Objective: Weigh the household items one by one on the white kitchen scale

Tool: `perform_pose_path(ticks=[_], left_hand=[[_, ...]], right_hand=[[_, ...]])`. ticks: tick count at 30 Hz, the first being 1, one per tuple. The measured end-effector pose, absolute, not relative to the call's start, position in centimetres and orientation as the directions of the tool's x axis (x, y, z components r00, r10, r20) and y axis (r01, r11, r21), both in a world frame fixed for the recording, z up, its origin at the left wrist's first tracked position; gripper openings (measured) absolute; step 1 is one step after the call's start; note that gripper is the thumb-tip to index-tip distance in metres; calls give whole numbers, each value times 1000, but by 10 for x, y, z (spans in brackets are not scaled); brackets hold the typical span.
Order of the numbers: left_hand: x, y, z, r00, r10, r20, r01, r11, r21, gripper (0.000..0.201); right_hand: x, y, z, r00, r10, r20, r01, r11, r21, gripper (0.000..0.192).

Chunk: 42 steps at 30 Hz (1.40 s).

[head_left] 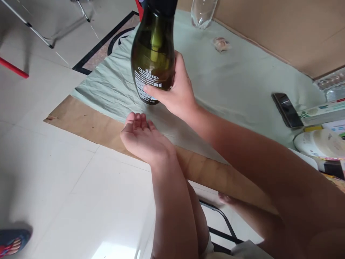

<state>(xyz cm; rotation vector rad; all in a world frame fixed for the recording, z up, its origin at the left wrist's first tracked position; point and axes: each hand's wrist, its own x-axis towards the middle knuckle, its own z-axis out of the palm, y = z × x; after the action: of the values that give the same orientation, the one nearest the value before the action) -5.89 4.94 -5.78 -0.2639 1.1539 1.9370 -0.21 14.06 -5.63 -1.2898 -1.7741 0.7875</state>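
My right hand (179, 88) is wrapped round a dark green see-through bottle (153, 43) with a black top and white print on its lower side. Its thumb lies across the printed label. Liquid and a paler tube show through the wall, while the upper end of the black top is cut off by the frame. Just below the bottle's base, apart from it, my left hand (145, 140) is held palm up and cupped, its fingers loosely bent. Nothing shows in that palm. Whether the bottle touches the table is unclear.
A pale green cloth (223, 75) covers the brown table (205, 167). On it are a phone (287, 110), a small wrapped item (221, 44) and a clear plastic bottle (203, 12). A white tub (320, 142) stands at right. Someone's sandalled foot (14, 244) is at lower left.
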Motion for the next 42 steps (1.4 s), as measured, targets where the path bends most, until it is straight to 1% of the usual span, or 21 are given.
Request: perform_pose_path(ticks=[2,5,8,11,13,15,17,18,19,22,23,25,26,27,29,31,35,37,39,42], left_hand=[[-64,49,-59,-622,551,-556,-754,-230,616,22],[-70,48,-66,-621,580,-527,-741,-217,635,25],[-75,46,-77,-609,659,-441,-699,-184,691,29],[-75,44,-81,-600,718,-353,-655,-188,732,31],[-71,44,-77,-605,712,-357,-652,-186,735,28],[-62,44,-68,-617,686,-385,-657,-180,732,25],[-52,43,-58,-632,669,-391,-650,-183,737,23],[-47,41,-53,-631,676,-380,-644,-184,743,22],[-42,40,-49,-624,692,-364,-637,-181,749,22],[-26,37,-39,-549,766,-335,-634,-120,764,21],[-19,36,-36,-538,774,-334,-633,-109,767,21],[-4,36,-29,-496,799,-340,-636,-68,769,18],[4,36,-25,-470,815,-340,-635,-44,771,16],[14,35,-21,-441,833,-335,-628,-20,778,15],[35,33,-14,-377,875,-303,-593,23,805,14],[57,29,-11,-302,913,-274,-540,73,839,14],[103,18,-20,4,973,-230,-369,215,904,11],[128,12,-30,142,974,-178,-274,211,938,9],[153,4,-39,249,955,-159,-201,212,956,10],[188,-5,-42,380,911,-162,-166,239,957,13]], right_hand=[[-14,147,-57,-154,952,263,431,305,-849,72],[-22,151,-56,-169,958,233,456,286,-843,68],[-22,152,-54,-270,938,217,450,322,-833,73],[-24,155,-54,-343,915,211,461,360,-811,68],[-26,158,-55,-350,917,192,488,354,-798,67],[-26,158,-55,-356,926,124,529,310,-790,70],[-15,150,-52,-336,939,78,549,263,-793,69],[-4,140,-49,-311,946,86,537,250,-806,65],[10,127,-46,-277,952,126,500,255,-828,61],[75,64,-35,-182,951,249,311,295,-903,48],[102,39,-33,-147,948,282,256,312,-915,45],[156,-10,-31,-3,939,345,211,337,-917,36],[181,-32,-32,58,939,338,203,320,-925,35],[204,-52,-35,147,938,315,202,283,-938,34],[243,-83,-43,313,902,296,188,247,-951,28],[271,-102,-51,451,857,249,120,218,-969,23],[303,-121,-56,654,752,86,-74,176,-982,17],[313,-125,-52,705,709,17,-167,190,-967,15],[321,-127,-47,707,703,-70,-289,197,-937,15],[333,-130,-38,684,700,-206,-474,211,-855,16]])
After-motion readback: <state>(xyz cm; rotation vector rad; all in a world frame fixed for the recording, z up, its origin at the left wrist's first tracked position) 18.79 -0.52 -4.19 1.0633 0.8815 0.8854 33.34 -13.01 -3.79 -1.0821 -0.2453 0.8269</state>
